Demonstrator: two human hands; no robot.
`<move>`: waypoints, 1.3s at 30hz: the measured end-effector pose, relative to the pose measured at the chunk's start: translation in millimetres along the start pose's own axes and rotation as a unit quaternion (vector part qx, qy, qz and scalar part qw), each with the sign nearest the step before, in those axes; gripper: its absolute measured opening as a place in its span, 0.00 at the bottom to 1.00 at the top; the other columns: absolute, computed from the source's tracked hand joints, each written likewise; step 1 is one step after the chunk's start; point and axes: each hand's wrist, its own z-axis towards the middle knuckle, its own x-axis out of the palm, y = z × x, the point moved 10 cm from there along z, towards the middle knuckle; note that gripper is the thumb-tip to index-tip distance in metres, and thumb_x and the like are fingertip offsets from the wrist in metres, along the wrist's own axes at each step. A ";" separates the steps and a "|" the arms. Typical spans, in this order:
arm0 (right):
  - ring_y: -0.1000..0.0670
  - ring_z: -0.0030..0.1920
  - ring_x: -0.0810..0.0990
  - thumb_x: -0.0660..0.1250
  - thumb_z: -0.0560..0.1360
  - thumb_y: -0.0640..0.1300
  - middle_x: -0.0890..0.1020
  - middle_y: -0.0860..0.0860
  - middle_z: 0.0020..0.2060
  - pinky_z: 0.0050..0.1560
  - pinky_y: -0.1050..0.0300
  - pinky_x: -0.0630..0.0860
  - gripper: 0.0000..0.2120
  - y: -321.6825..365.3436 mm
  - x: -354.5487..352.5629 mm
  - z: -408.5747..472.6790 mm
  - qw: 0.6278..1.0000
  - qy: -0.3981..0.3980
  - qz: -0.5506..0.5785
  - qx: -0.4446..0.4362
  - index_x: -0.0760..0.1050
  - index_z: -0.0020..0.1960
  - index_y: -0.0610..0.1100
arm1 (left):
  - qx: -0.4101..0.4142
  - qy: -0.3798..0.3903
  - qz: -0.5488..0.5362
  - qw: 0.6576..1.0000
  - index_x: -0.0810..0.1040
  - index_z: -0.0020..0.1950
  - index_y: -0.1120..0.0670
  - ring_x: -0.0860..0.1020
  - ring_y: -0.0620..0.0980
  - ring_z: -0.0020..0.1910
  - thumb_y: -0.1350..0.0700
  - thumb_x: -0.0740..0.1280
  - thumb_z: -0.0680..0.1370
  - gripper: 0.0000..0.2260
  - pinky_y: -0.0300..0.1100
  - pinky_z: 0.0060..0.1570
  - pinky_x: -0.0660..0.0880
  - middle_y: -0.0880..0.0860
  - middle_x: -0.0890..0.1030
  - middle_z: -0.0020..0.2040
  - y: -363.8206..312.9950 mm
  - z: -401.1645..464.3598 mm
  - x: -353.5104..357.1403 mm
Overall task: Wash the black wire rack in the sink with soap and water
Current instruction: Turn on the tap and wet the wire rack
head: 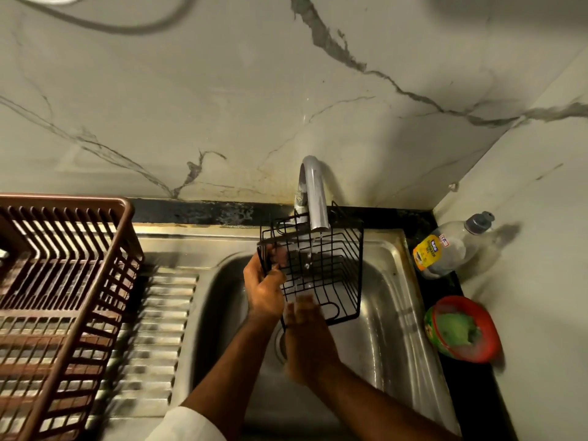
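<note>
The black wire rack [321, 265] hangs tilted over the steel sink [391, 313], right under the chrome tap [313, 192], from which a thin stream of water falls through its wires. My left hand [264, 288] grips the rack's left side, fingers curled round the wires. My right hand [307, 332] is blurred, its fingers fairly straight, touching the rack's lower front edge.
A brown plastic dish drainer [63, 281] stands on the ribbed draining board at left. On the dark counter at right lie a clear dish-soap bottle [445, 249] and a red tub with a green scrubber [461, 329]. Marble walls close in behind and at right.
</note>
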 end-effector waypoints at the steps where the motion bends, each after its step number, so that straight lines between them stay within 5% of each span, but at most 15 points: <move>1: 0.41 0.79 0.32 0.64 0.76 0.42 0.31 0.42 0.77 0.80 0.43 0.39 0.46 11.0 -0.9 -3.3 0.998 0.002 -0.013 -0.061 0.36 0.81 0.39 | 0.001 0.002 -0.007 1.000 0.82 0.47 0.52 0.81 0.40 0.40 0.65 0.61 0.64 0.17 0.36 0.41 0.76 0.45 0.84 0.38 1.0 6.1 -2.3; 5: 0.48 0.81 0.42 0.66 0.74 0.36 0.45 0.47 0.81 0.79 0.53 0.41 0.42 11.1 -12.7 -23.1 0.975 0.043 -0.076 -0.202 0.47 0.82 0.42 | -0.019 -0.011 -0.069 0.997 0.87 0.44 0.52 0.84 0.42 0.42 0.71 0.60 0.69 0.20 0.39 0.45 0.80 0.47 0.86 0.39 6.0 10.9 -17.4; 7: 0.48 0.78 0.61 0.66 0.73 0.38 0.65 0.48 0.78 0.78 0.56 0.54 0.34 3.5 -32.9 -36.1 0.974 -0.072 -0.002 -0.216 0.64 0.78 0.45 | -0.034 0.008 -0.114 0.993 0.86 0.51 0.54 0.83 0.51 0.48 0.69 0.59 0.66 0.22 0.47 0.53 0.79 0.53 0.85 0.45 10.7 14.4 -23.1; 10: 0.56 0.63 0.76 0.66 0.74 0.45 0.79 0.59 0.61 0.64 0.59 0.75 0.20 -36.9 -43.2 -65.2 0.947 -0.269 0.163 -0.063 0.74 0.65 0.55 | -0.079 -0.008 -0.176 0.981 0.84 0.54 0.56 0.82 0.56 0.50 0.67 0.59 0.64 0.23 0.48 0.53 0.79 0.57 0.84 0.49 28.7 19.9 -35.1; 12: 0.55 0.53 0.80 0.73 0.73 0.47 0.78 0.59 0.52 0.50 0.58 0.80 0.16 -77.2 -25.2 -81.5 0.877 -0.328 0.333 0.107 0.71 0.56 0.57 | -0.119 -0.023 -0.205 0.971 0.81 0.58 0.59 0.82 0.55 0.50 0.66 0.59 0.63 0.25 0.45 0.48 0.82 0.59 0.83 0.53 38.5 14.2 -37.2; 14: 0.48 0.48 0.82 0.78 0.70 0.51 0.78 0.53 0.50 0.44 0.52 0.83 0.22 -104.6 3.2 -83.0 0.779 -0.290 0.499 0.245 0.68 0.55 0.54 | -0.147 -0.027 -0.220 0.964 0.76 0.65 0.61 0.82 0.55 0.53 0.65 0.59 0.63 0.29 0.47 0.52 0.81 0.60 0.81 0.56 46.6 3.7 -33.8; 16: 0.47 0.51 0.83 0.77 0.69 0.55 0.79 0.49 0.55 0.46 0.49 0.85 0.30 -102.0 21.6 -63.4 0.710 -0.197 0.629 0.249 0.66 0.66 0.52 | -0.173 -0.036 -0.227 0.958 0.75 0.68 0.60 0.81 0.57 0.59 0.63 0.60 0.64 0.31 0.53 0.59 0.76 0.59 0.82 0.59 53.4 -10.3 -29.5; 18: 0.45 0.52 0.86 0.74 0.74 0.49 0.82 0.47 0.57 0.48 0.47 0.85 0.30 -96.7 14.7 -46.9 0.671 -0.157 0.694 0.210 0.65 0.72 0.55 | -0.197 -0.036 -0.231 0.952 0.73 0.72 0.59 0.78 0.57 0.65 0.59 0.60 0.64 0.34 0.57 0.66 0.72 0.59 0.81 0.64 59.7 -22.5 -23.7; 21: 0.44 0.45 0.87 0.64 0.80 0.33 0.82 0.46 0.55 0.44 0.47 0.85 0.25 -113.1 -10.2 -38.0 0.684 -0.187 0.674 0.206 0.68 0.71 0.55 | -0.229 -0.026 -0.209 0.950 0.74 0.71 0.58 0.77 0.56 0.68 0.65 0.59 0.72 0.26 0.59 0.70 0.68 0.58 0.80 0.67 72.3 -26.2 -24.8; 24: 0.41 0.41 0.86 0.61 0.81 0.33 0.82 0.47 0.53 0.44 0.40 0.84 0.25 -133.3 -24.8 -38.2 0.726 -0.197 0.619 0.223 0.69 0.73 0.54 | -0.231 -0.064 -0.127 0.963 0.76 0.66 0.52 0.78 0.55 0.64 0.63 0.63 0.82 0.14 0.57 0.62 0.74 0.55 0.81 0.62 80.5 -13.2 -54.3; 26: 0.44 0.39 0.86 0.62 0.81 0.34 0.83 0.50 0.49 0.41 0.45 0.85 0.24 -148.5 -36.5 -41.9 0.769 -0.209 0.557 0.234 0.70 0.73 0.52 | -0.175 -0.058 -0.064 0.981 0.73 0.72 0.51 0.76 0.55 0.68 0.65 0.66 0.81 0.21 0.57 0.62 0.75 0.54 0.79 0.68 70.5 2.0 -80.5; 29: 0.47 0.39 0.87 0.62 0.82 0.38 0.84 0.50 0.45 0.41 0.46 0.85 0.21 -161.1 -57.5 -41.4 0.819 -0.212 0.484 0.225 0.70 0.73 0.50 | -0.079 0.054 0.083 0.992 0.66 0.79 0.48 0.74 0.48 0.72 0.70 0.67 0.79 0.32 0.52 0.67 0.74 0.47 0.75 0.73 42.6 14.8 -87.2; 33: 0.49 0.40 0.86 0.62 0.82 0.42 0.86 0.48 0.49 0.43 0.47 0.85 0.16 -164.7 -86.1 -28.9 0.886 -0.196 0.376 0.187 0.74 0.69 0.51 | -0.054 0.112 0.134 0.983 0.72 0.74 0.53 0.78 0.50 0.67 0.70 0.68 0.78 0.26 0.43 0.63 0.75 0.48 0.82 0.64 21.7 17.7 -60.2; 36: 0.49 0.47 0.86 0.64 0.81 0.43 0.86 0.50 0.50 0.46 0.50 0.84 0.18 -158.5 -101.8 -24.3 0.899 -0.216 0.342 0.165 0.73 0.69 0.53 | -0.042 0.076 0.069 0.994 0.74 0.70 0.59 0.79 0.62 0.64 0.75 0.61 0.75 0.25 0.46 0.60 0.79 0.57 0.83 0.60 19.3 22.7 -62.3; 39: 0.47 0.60 0.81 0.69 0.78 0.47 0.81 0.45 0.62 0.51 0.55 0.82 0.25 -148.3 -125.9 -56.7 0.870 -0.376 0.249 0.199 0.68 0.74 0.47 | -0.016 0.037 0.039 0.998 0.75 0.69 0.56 0.81 0.54 0.63 0.67 0.62 0.70 0.27 0.44 0.58 0.79 0.54 0.84 0.61 15.5 17.9 -64.8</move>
